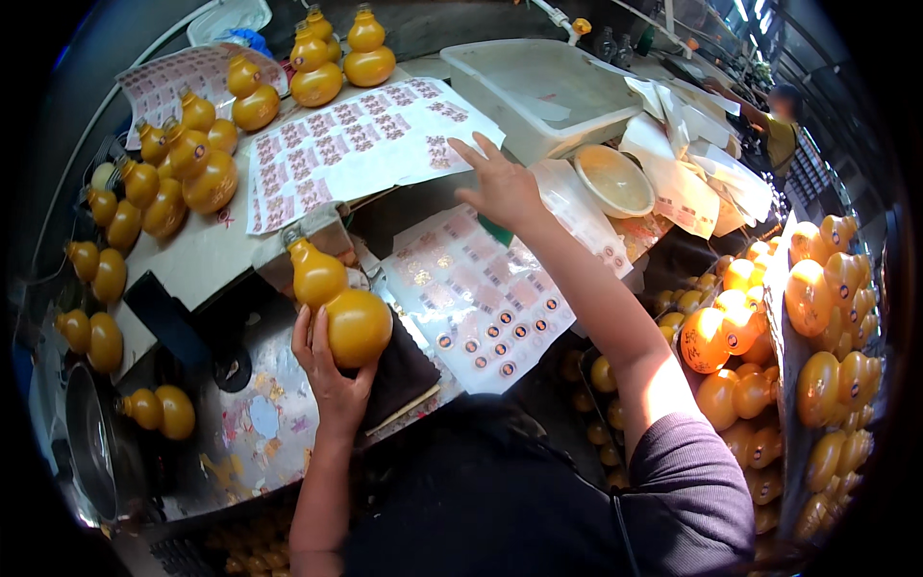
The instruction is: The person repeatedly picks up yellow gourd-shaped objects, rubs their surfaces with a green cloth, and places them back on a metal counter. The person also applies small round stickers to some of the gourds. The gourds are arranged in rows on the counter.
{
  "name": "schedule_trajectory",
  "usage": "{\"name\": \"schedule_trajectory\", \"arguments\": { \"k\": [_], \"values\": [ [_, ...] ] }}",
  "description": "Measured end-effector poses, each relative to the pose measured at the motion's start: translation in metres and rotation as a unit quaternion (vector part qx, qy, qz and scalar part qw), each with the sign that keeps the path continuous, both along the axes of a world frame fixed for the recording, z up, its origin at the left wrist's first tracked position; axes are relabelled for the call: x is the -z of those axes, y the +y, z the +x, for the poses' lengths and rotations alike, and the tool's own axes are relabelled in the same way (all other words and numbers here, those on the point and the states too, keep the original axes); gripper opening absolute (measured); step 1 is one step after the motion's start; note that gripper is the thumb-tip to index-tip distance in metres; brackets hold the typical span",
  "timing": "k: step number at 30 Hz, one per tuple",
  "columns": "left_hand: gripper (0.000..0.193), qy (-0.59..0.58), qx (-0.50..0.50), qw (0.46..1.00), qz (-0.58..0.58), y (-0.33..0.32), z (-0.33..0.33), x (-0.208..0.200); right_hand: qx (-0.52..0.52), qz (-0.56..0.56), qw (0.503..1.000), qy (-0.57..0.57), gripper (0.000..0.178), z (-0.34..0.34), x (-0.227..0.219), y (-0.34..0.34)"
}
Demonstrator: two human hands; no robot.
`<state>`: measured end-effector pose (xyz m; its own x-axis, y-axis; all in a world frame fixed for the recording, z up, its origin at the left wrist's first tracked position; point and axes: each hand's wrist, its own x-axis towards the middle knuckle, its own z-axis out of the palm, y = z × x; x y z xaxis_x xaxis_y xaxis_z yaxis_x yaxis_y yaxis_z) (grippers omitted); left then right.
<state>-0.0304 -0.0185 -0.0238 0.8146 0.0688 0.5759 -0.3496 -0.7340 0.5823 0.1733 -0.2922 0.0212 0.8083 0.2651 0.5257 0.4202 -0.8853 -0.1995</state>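
Note:
A glossy yellow gourd-shaped bottle (358, 327) is in my left hand (332, 370), whose fingers wrap round its lower bulb. The bottle leans, with its neck toward the far left and its upper part by a cloth-like block (312, 240). My right hand (500, 188) reaches over the right edge of a white sheet of printed stickers (346, 144); its fingers are apart and nothing shows between them. Below that hand lies a second, translucent sticker sheet (481, 288) with small round dark stickers and gold marks. A green piece (495, 231) shows partly under my right wrist.
Several gourd bottles (207, 178) stand along the bench's left and back. A clear plastic tub (538, 91) and a pale bowl (615, 180) are at the far right, beside loose papers (683, 178). Stacked gourd bottles (731, 337) fill the right side. Another person (781, 130) stands farther back.

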Motion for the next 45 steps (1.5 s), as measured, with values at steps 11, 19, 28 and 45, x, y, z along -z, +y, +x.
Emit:
{"name": "schedule_trajectory", "arguments": {
  "k": [11, 19, 28, 45],
  "values": [
    [0.098, 0.108, 0.027, 0.990, -0.088, 0.018, -0.008, 0.001, -0.093, 0.429, 0.876, 0.200, 0.018, -0.032, 0.011, 0.035],
    [0.094, 0.086, 0.001, 0.995, -0.041, 0.016, -0.011, -0.008, -0.188, 0.298, 0.901, 0.253, 0.026, -0.142, -0.017, 0.094],
    [0.087, 0.097, -0.006, 0.991, -0.095, 0.022, -0.013, -0.001, -0.288, 0.038, 0.940, 0.180, 0.073, -0.193, -0.024, 0.106],
    [0.118, 0.215, 0.074, 0.938, -0.260, 0.020, -0.017, -0.004, -0.359, 0.292, 0.784, 0.413, 0.061, -0.187, -0.036, 0.105]
  ]
}}
